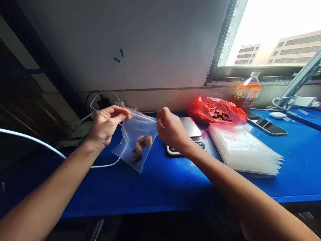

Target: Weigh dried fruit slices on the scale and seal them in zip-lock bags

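A translucent zip bag [130, 137] hangs over the blue table, its top edge stretched between my two hands. Several brown pieces [140, 145] show dimly through its plastic; their kind I cannot make out. My left hand [106, 124] pinches the bag's upper left corner between thumb and fingers. At the upper right corner, my right hand [172, 129] is closed on the same edge. Behind my right hand and partly hidden by it sits a small kitchen scale [192, 129] with a silver plate and a white body.
A red plastic bag [200, 110] holds reddish-brown pieces. In front of it lies a stack of clear bags [243, 150]. Further right are a phone [267, 124], a white case [278, 115] and a drink bottle [248, 92]. A white cable [105, 166] crosses the blue table [170, 190] at left.
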Demonstrator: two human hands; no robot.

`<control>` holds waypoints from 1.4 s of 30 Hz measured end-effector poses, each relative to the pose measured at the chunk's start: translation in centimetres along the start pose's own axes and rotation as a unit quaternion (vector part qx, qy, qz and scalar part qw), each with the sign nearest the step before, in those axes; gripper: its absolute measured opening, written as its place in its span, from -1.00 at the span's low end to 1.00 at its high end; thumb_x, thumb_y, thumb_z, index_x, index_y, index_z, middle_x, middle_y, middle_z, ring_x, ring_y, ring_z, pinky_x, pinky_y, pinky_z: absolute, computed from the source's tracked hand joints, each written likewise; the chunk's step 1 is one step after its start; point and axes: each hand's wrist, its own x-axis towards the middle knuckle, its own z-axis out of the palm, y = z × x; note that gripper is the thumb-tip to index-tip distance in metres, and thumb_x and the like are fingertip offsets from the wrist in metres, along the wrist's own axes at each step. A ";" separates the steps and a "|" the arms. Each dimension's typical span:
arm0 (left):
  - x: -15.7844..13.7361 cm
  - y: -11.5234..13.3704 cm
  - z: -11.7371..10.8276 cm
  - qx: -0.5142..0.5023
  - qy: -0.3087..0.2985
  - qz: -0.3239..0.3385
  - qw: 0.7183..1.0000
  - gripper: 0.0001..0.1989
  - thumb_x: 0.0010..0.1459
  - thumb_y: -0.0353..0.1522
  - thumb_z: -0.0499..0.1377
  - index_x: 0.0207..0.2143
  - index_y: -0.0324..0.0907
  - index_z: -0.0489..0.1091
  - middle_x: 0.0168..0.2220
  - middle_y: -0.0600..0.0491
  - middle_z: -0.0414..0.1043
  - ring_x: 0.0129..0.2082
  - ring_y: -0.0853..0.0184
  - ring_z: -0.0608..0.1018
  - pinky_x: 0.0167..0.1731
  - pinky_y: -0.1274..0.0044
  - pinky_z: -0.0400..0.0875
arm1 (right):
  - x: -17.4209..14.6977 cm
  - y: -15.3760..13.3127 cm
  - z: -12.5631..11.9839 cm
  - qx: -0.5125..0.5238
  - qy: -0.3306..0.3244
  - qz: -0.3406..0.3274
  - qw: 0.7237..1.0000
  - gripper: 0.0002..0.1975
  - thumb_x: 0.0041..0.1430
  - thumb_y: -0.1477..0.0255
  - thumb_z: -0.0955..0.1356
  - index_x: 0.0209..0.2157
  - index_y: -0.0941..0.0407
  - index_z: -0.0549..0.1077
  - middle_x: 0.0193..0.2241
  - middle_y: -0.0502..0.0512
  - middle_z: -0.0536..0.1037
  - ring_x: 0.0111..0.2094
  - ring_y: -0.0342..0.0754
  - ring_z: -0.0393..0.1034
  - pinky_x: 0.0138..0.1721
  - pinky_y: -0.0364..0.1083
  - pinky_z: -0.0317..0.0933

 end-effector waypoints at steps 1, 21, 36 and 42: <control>0.4 -0.1 -0.5 0.003 0.010 -0.005 1.000 -0.90 0.03 -0.38 0.31 -0.38 -0.20 0.46 -0.44 0.21 0.50 -0.35 0.44 0.50 -0.16 0.52 0.40 | 0.2 0.5 -0.1 -0.007 0.014 0.004 1.000 -0.82 0.06 0.63 0.19 -0.36 0.05 0.15 -0.38 0.07 0.44 -0.35 -0.05 0.32 -0.28 -0.08 0.21; 7.5 -5.5 -0.4 0.429 -0.099 0.045 0.897 -0.42 0.08 -0.19 0.20 0.16 -0.13 0.30 0.26 -0.19 0.19 0.31 -0.15 0.12 0.23 0.09 0.02 | -0.1 3.6 -3.2 -0.078 0.154 -0.050 0.984 -0.57 0.15 0.46 0.26 0.07 0.13 0.16 -0.38 0.10 0.43 -0.35 0.04 0.39 -0.26 0.08 0.32; 3.8 -5.3 -1.4 0.514 -0.213 -0.019 0.831 -0.35 0.20 -0.01 0.00 0.24 -0.15 0.26 0.25 -0.21 0.27 0.26 -0.13 0.28 0.18 0.09 0.15 | -2.8 2.8 -13.7 -0.041 0.199 -0.069 0.977 -0.54 0.19 0.34 0.36 0.10 -0.02 0.23 -0.45 0.01 0.46 -0.43 -0.04 0.43 -0.37 0.03 0.34; -4.5 -1.1 1.5 0.449 -0.205 0.228 0.839 -0.44 0.24 -0.04 0.03 0.24 0.01 0.24 0.23 -0.07 0.30 0.28 -0.01 0.23 0.27 0.12 0.00 | -1.5 10.5 -20.7 -0.118 0.102 0.068 0.985 -0.86 0.13 0.38 0.38 -0.26 0.07 0.56 -0.38 0.22 0.60 -0.42 -0.06 0.49 -0.37 0.05 0.29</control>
